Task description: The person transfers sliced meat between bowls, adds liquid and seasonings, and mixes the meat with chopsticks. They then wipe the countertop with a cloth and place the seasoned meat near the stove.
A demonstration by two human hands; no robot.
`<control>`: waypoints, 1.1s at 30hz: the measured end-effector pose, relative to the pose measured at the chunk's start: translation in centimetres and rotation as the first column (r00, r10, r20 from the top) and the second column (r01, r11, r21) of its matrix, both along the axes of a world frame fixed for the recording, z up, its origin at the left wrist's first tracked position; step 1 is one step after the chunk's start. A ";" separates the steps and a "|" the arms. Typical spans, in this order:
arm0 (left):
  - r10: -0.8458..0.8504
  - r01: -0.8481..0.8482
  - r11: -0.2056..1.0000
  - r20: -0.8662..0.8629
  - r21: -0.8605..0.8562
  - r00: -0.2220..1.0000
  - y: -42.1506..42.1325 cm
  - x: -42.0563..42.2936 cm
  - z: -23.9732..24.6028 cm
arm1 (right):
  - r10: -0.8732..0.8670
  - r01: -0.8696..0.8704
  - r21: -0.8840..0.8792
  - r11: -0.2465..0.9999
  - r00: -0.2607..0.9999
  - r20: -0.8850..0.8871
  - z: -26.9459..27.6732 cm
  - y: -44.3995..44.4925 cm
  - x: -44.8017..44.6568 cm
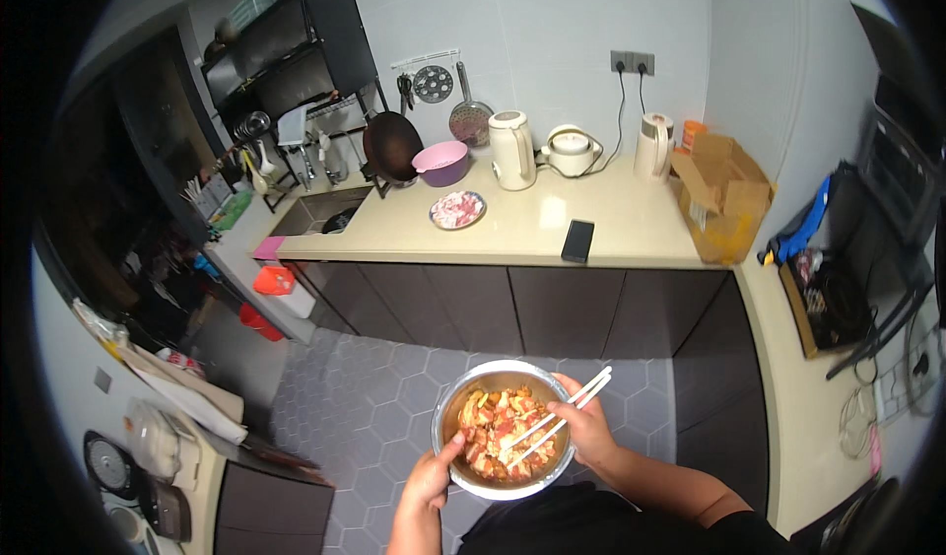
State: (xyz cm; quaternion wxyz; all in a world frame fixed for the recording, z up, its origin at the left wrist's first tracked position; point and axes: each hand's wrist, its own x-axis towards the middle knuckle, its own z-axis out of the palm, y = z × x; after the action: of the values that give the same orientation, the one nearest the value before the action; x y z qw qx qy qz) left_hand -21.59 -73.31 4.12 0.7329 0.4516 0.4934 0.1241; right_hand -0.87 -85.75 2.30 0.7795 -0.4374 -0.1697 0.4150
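A steel mixing bowl (444, 400) with cut, sauce-coated meat (488, 429) in it is held in front of my body, over the floor. My left hand (434, 474) grips its lower left rim, the thumb over the edge. At the right rim, my right hand (587, 425) supports the bowl and also holds a pair of white chopsticks (591, 389), their tips resting in the meat. Beyond, on the counter, a patterned plate (482, 213) carries pieces of pale pink raw meat (457, 209). The fingers beneath the bowl are hidden.
Along the pale countertop (510, 237) stand a pink-and-purple basin (443, 164), a cream kettle (512, 152), a small electric cooker (571, 152), a phone (578, 241) and an open cardboard box (724, 200). A sink (321, 211) lies at the left. The counter turns down the right side.
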 end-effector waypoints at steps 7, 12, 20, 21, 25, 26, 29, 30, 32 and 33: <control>-0.212 0.208 0.975 0.039 0.079 0.976 13.6 19.5 -0.5 | -0.169 0.169 0.002 0.986 0.982 0.081 1.8 9.4 16.6; -0.254 0.253 0.962 -0.003 0.099 0.967 21.9 30.2 -1.5 | -0.194 0.195 0.043 0.980 0.981 -0.031 -0.3 17.6 27.2; -0.134 0.130 0.990 -0.087 -0.045 0.987 34.1 44.5 -6.0 | -0.091 0.092 -0.002 0.996 0.985 -0.150 -5.6 32.3 42.4; -0.120 0.119 0.993 -0.067 -0.028 0.991 35.3 45.8 -6.5 | -0.119 0.114 -0.041 0.993 0.983 -0.140 -6.3 33.6 43.6; -0.078 0.071 0.993 -0.073 -0.098 0.994 39.2 50.0 -8.2 | -0.136 0.122 -0.113 0.986 0.983 -0.125 -9.0 37.7 47.6; -0.062 0.053 0.992 -0.081 -0.114 0.995 40.0 50.8 -8.6 | -0.152 0.140 -0.098 0.985 0.980 -0.128 -9.6 38.5 48.3; -0.059 0.053 0.992 -0.056 -0.111 0.997 42.1 52.5 -9.8 | -0.200 0.190 -0.074 0.979 0.964 -0.175 -11.0 40.2 49.5; -0.085 0.076 0.990 -0.071 -0.120 0.994 42.6 52.9 -10.2 | -0.196 0.188 -0.062 0.980 0.966 -0.170 -11.4 40.5 49.7; -0.103 0.092 0.985 -0.075 -0.145 0.992 43.4 53.3 -10.9 | -0.201 0.198 -0.032 0.980 0.969 -0.147 -12.2 41.0 49.9; -0.127 0.115 0.984 -0.086 -0.136 0.988 43.9 53.5 -11.2 | -0.212 0.207 -0.065 0.976 0.973 -0.095 -12.6 41.3 49.9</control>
State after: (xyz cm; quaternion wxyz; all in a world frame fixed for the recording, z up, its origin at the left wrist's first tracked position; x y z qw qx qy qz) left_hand 31.92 -29.38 -7.10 0.7429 0.4373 0.5062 0.0251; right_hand 49.06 -44.46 -10.30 0.8144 -0.4522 -0.0713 0.3567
